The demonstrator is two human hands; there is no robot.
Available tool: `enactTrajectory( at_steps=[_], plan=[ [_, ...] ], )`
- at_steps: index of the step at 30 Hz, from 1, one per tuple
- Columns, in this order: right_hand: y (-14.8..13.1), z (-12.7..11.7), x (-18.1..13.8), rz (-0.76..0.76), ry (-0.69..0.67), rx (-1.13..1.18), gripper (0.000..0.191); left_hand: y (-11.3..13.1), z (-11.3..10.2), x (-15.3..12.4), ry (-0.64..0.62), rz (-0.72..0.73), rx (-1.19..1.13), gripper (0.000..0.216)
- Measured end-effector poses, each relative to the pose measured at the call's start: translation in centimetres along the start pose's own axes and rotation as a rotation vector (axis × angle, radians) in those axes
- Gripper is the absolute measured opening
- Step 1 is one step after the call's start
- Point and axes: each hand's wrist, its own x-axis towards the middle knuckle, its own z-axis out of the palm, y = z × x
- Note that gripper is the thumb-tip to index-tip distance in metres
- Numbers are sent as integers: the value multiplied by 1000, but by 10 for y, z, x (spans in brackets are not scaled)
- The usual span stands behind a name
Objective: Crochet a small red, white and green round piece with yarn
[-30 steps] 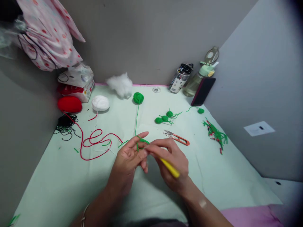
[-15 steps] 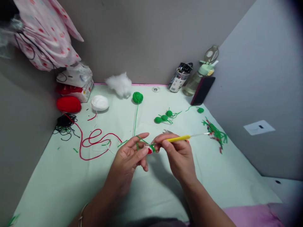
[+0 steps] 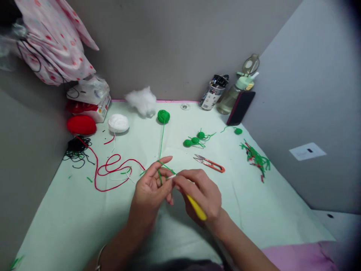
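My left hand pinches a small crocheted piece, of which only a white and green edge shows between the fingertips. Green yarn runs from the green ball over my raised left index finger down to the piece. In my right hand is a crochet hook with a yellow handle, its handle end tilted down toward me. The hook's tip is hidden at the piece, where both hands' fingertips meet. Orange thread snips lie just beyond my right hand.
Left on the table are a red yarn ball, a white yarn ball, black yarn and loose red strands. Stuffing lies at the back. Small green crocheted balls, yarn scraps, a phone and a bottle are rightward.
My right hand has turned, swinging the hook's handle from pointing right to pointing down toward me. The snips, mostly covered before, now show. The piece's red part is now hidden.
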Motion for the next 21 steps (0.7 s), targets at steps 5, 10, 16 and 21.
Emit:
enactTrajectory(
  at_steps=[5, 10, 16, 21],
  plan=[
    [3, -3, 0, 227, 70, 189, 25, 9, -4, 2, -115, -237, -203, 59],
    [9, 1, 7, 460, 166, 640, 19, 12, -3, 2, -109, -203, -177, 54],
    [2, 3, 6, 242, 81, 300, 25, 1, -2, -1, -70, -76, -76, 60],
    [6, -4, 2, 216, 96, 269, 28, 7, -5, 2, -122, -243, -231, 49]
  ],
)
